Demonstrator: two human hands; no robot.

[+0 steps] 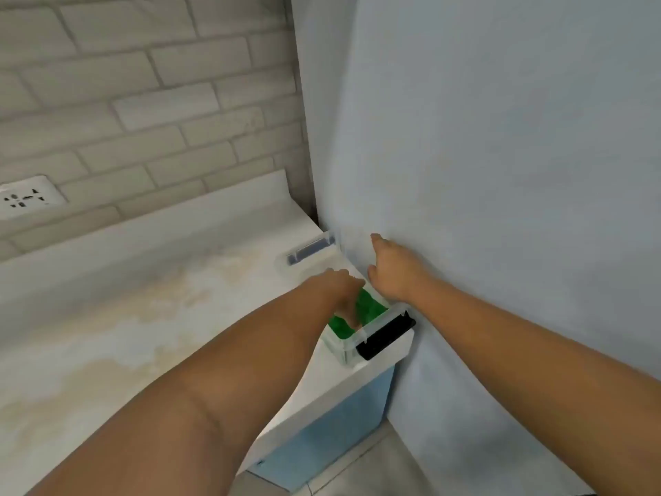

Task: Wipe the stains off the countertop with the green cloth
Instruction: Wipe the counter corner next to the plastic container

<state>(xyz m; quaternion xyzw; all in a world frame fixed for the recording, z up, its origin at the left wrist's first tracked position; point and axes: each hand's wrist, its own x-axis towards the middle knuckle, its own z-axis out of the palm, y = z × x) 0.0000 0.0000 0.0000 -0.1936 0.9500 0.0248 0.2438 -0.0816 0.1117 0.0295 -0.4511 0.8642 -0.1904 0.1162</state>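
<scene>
The green cloth (372,307) lies crumpled inside a clear plastic box (345,347) with black handles, at the right end of the countertop (125,316). My left hand (339,288) reaches down into the box, its fingers curled into the cloth. My right hand (395,270) is just beyond the box, by the blue-grey wall. It holds the box's clear lid (314,252) tilted up, thumb at the lid's edge. Yellowish-brown stains (171,302) spread over the pale countertop, left of the box.
A blue-grey wall (500,173) rises close on the right, against the box. Grey brick tiles (143,102) with a white socket (28,198) back the counter. A blue cabinet front (329,434) lies under the counter's right end.
</scene>
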